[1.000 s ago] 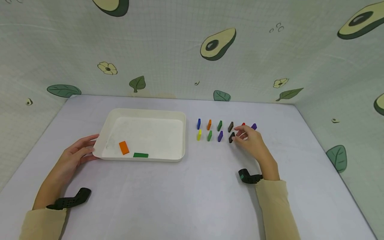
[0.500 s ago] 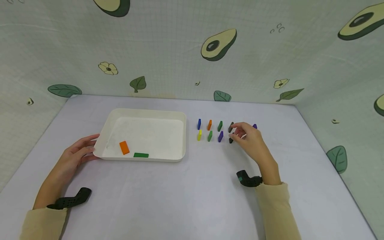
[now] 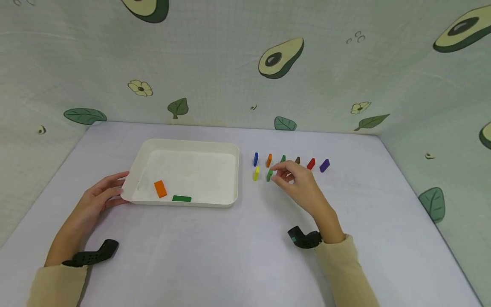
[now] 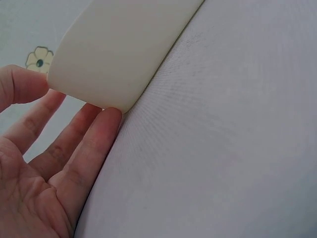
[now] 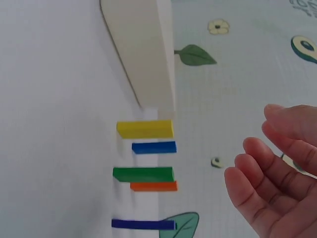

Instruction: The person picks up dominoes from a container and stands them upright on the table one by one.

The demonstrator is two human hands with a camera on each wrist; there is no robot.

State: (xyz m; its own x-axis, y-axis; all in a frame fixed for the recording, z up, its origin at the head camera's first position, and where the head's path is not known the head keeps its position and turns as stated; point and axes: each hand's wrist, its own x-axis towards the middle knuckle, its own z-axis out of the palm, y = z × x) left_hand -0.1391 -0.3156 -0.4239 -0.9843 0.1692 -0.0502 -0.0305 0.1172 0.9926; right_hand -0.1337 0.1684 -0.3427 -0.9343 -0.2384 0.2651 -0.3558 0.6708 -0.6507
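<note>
My left hand rests its fingertips against the left end of the white tray. In the left wrist view its extended fingers touch the tray's outer wall. Inside the tray lie an orange domino block and a green domino block. My right hand hovers over two rows of upright domino blocks, thumb and fingers parted with nothing between them. Nearest its fingertips stands a light green block. The right-hand blocks of the front row are hidden behind that hand in the head view.
Yellow, blue and orange blocks stand beside the tray's right wall. Farther right are dark brown, red and purple ones. A patterned cloth backdrop rises behind the white table.
My right hand has moved left along the rows, from the dark blocks to the light green one, uncovering the red and purple blocks. My left hand stays at the tray.
</note>
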